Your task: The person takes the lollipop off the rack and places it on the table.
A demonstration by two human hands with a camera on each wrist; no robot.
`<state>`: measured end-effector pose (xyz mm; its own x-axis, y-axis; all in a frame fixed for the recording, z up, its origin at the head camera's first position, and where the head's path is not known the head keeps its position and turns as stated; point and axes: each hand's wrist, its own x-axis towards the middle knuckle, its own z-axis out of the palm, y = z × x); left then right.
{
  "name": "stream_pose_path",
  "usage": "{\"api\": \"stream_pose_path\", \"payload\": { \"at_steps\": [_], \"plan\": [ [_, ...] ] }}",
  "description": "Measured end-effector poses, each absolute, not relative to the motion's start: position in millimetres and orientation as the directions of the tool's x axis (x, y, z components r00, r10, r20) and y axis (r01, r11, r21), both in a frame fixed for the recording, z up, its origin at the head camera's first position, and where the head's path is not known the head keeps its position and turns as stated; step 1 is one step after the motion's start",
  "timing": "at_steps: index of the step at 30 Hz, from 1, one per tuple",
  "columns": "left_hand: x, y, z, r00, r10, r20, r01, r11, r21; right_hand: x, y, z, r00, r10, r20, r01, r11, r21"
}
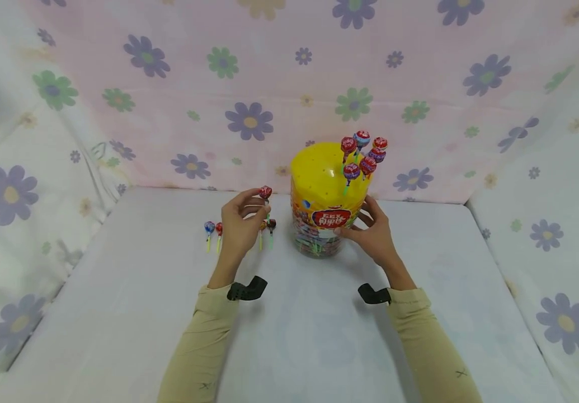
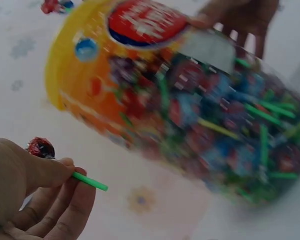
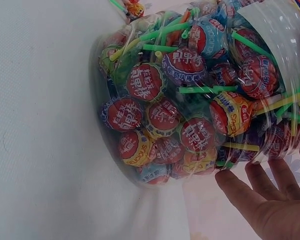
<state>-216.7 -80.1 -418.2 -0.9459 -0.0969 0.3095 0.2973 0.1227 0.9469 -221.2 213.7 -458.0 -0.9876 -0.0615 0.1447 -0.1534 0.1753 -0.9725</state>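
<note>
A clear lollipop jar [image 1: 321, 224] with a yellow lid [image 1: 319, 173] stands mid-table, packed with wrapped lollipops [image 3: 182, 112]. Several lollipops [image 1: 362, 154] stand upright in holes at the lid's right side. My left hand [image 1: 241, 224] pinches a red lollipop [image 1: 266, 192] by its green stick [image 2: 90, 181], just left of the jar [image 2: 190, 110]. My right hand [image 1: 372, 232] rests against the jar's right side with fingers [image 3: 240, 192] spread on the clear wall.
A few loose lollipops [image 1: 213, 229] lie on the white table [image 1: 118, 313] left of my left hand, more [image 1: 269, 226] between that hand and the jar. Flowered cloth walls [image 1: 249, 89] close in the back and both sides.
</note>
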Motion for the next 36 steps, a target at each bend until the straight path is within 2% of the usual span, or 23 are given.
{"api": "stream_pose_path", "payload": {
  "at_steps": [6, 12, 17, 24, 36],
  "plan": [
    [-212, -90, -460, -0.986, -0.075, 0.151, 0.134, 0.199, 0.971, -221, 214, -456, -0.988, -0.056, 0.143, -0.151, 0.184, -0.971],
    [-205, -93, -494, -0.998, -0.067, 0.022, 0.000, 0.316, 0.949, -221, 213, -456, -0.989, -0.054, 0.137, -0.145, 0.189, -0.971],
    [-200, -90, -504, -0.996, -0.087, 0.002, -0.032, 0.394, 0.918, -219, 213, -455, -0.989, -0.056, 0.137, -0.145, 0.185, -0.972],
    [-198, -89, -510, -0.996, -0.085, -0.024, -0.057, 0.416, 0.908, -220, 214, -457, -0.990, -0.056, 0.126, -0.134, 0.175, -0.975],
    [-197, -88, -512, -0.995, -0.097, 0.027, -0.024, 0.488, 0.872, -220, 213, -458, -0.991, -0.053, 0.125, -0.133, 0.183, -0.974]
  ]
}}
